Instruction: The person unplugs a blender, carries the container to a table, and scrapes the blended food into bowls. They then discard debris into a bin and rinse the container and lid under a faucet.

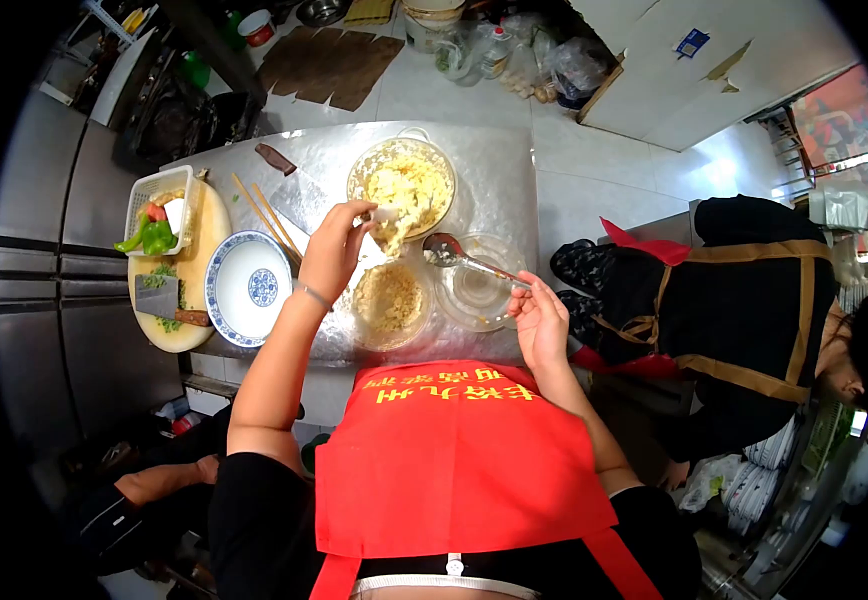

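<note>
My left hand [334, 245] is closed on the edge of a small pale container [384, 218], tipped over the gap between two vessels. Beyond it stands a round pot [356, 165] of yellow, crumbly food [409, 190]. Nearer me a clear bowl [391, 303] holds similar crumbs. In my right hand [537, 312] is the handle of a metal spoon [474, 264], its bowl dark and reaching toward the pot's near side. A clear, round container [476, 290] lies beneath the spoon. The small container's exact shape is partly hidden by my fingers.
Left on the metal table [499, 150] are a blue-and-white bowl [249, 288], chopsticks [262, 212], a cutting board [209, 215] with a cleaver [157, 298], and a basket [190, 205] of peppers. A brown-handled tool [275, 158] lies behind. Another person [744, 300] is at the right.
</note>
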{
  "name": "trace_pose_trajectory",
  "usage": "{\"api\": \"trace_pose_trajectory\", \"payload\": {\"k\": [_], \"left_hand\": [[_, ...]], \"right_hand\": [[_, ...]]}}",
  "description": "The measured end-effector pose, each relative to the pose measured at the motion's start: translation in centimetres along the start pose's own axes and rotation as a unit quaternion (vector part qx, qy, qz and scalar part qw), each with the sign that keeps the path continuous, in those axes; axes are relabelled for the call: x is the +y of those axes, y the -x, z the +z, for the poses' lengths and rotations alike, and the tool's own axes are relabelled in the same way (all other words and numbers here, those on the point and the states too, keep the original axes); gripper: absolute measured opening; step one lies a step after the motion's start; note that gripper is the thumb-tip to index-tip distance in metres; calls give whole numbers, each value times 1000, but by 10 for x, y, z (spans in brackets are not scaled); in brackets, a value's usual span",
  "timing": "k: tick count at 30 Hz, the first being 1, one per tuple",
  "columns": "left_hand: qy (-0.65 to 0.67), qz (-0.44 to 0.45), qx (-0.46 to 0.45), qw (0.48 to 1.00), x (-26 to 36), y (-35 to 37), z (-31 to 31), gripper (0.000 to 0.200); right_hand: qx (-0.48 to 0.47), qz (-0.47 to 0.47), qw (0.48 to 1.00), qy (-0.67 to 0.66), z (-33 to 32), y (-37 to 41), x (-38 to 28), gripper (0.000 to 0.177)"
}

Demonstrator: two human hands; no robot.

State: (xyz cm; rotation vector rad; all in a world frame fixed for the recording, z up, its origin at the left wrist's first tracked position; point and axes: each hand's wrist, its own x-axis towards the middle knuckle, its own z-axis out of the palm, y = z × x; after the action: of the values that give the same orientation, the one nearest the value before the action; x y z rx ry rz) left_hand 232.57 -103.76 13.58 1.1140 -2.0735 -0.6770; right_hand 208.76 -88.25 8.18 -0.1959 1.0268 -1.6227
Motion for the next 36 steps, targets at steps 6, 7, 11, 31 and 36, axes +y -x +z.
{"api": "trace_pose_trajectory", "payload": {"k": [6, 7, 11, 31, 36], "left_hand": [[-18, -40, 1, 999, 12, 61, -19, 20], [-8, -72, -10, 997, 11, 70, -20, 19], [40, -128, -31, 991, -10, 106, -2, 18], [-161, -17, -108, 981, -12, 66, 21, 15], [-226, -16, -133, 965, -8, 60, 21, 15]], "right_hand": [[-2, 7, 1000, 0, -1, 1, 1, 27], [-5, 11, 1000, 0, -1, 1, 3, 27], [6, 30, 999, 11, -6, 1, 14, 27], [-106, -30, 965, 238, 6, 5, 30, 22], [-72, -48, 966, 243, 13, 5, 25, 21]]}}
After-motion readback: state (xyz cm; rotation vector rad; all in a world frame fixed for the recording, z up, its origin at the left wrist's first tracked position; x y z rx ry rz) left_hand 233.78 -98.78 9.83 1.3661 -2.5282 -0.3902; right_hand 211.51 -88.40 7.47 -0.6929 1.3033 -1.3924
